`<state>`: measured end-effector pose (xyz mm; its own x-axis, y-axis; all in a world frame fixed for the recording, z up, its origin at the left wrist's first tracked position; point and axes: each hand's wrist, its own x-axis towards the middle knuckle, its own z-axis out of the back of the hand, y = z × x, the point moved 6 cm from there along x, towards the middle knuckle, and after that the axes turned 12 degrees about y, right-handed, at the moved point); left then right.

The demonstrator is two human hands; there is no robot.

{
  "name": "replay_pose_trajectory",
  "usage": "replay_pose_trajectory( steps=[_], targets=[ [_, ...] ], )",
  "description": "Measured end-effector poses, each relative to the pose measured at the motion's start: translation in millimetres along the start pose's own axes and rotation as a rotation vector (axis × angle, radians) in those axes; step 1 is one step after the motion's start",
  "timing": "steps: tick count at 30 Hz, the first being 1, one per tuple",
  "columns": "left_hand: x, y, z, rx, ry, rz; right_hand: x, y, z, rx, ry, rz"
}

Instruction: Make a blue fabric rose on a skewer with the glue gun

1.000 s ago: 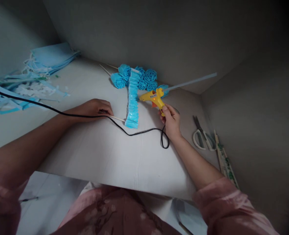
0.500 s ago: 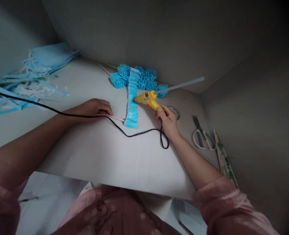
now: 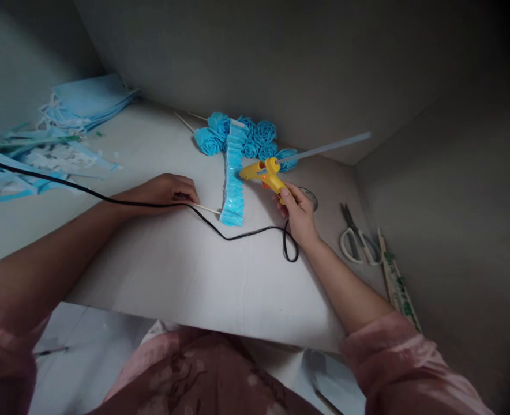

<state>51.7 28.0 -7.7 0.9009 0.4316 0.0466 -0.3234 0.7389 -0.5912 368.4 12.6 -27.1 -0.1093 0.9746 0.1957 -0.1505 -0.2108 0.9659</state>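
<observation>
My left hand (image 3: 175, 191) is closed on a thin wooden stick (image 3: 207, 208), whose tip meets the near end of a pleated blue strip (image 3: 234, 187). The strip runs away from me, and its far end overlaps a group of blue rolled flowers (image 3: 264, 132). In my right hand (image 3: 297, 210) is a yellow glue gun (image 3: 269, 173) with a long clear glue stick (image 3: 333, 148) standing out of its back. Its nozzle points left, close to the strip's right edge; whether it touches I cannot tell. A black cord (image 3: 246, 234) passes over my left wrist.
At the back left lie stacked blue face masks (image 3: 90, 101) and a heap of cut scraps (image 3: 34, 161). White-handled scissors (image 3: 359, 242) lie on the right, near several sticks with green bits (image 3: 397, 282). A roll of tape (image 3: 311, 199) sits behind my right hand. Walls stand behind and right.
My right hand has shifted slightly to the right with the glue gun, so its nozzle sits nearer the strip's right edge. My left hand and the strip stay in place.
</observation>
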Motion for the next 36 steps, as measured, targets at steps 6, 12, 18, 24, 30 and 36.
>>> replay_pose_trajectory(
  steps=[6,12,18,24,30,36],
  targets=[
    [0.3,0.1,0.3,-0.010,-0.012,-0.009,-0.5,3.5,-1.1,0.052,-0.002,0.014],
    [-0.4,2.5,-0.5,0.008,-0.012,0.006,1.8,-0.5,-2.2,0.019,0.004,-0.016],
    [0.4,5.3,-0.2,0.015,-0.031,-0.024,0.0,1.1,-0.4,0.110,-0.013,-0.020],
    [0.4,4.9,-0.1,0.032,-0.026,-0.011,1.0,-0.5,-2.9,0.052,0.014,-0.027],
    [0.0,6.8,-0.8,0.016,-0.037,-0.005,1.5,-3.5,0.9,0.106,-0.065,-0.094],
    [0.6,4.1,1.3,-0.028,-0.049,0.002,4.5,-0.5,9.6,0.272,-0.119,-0.112]
  ],
)
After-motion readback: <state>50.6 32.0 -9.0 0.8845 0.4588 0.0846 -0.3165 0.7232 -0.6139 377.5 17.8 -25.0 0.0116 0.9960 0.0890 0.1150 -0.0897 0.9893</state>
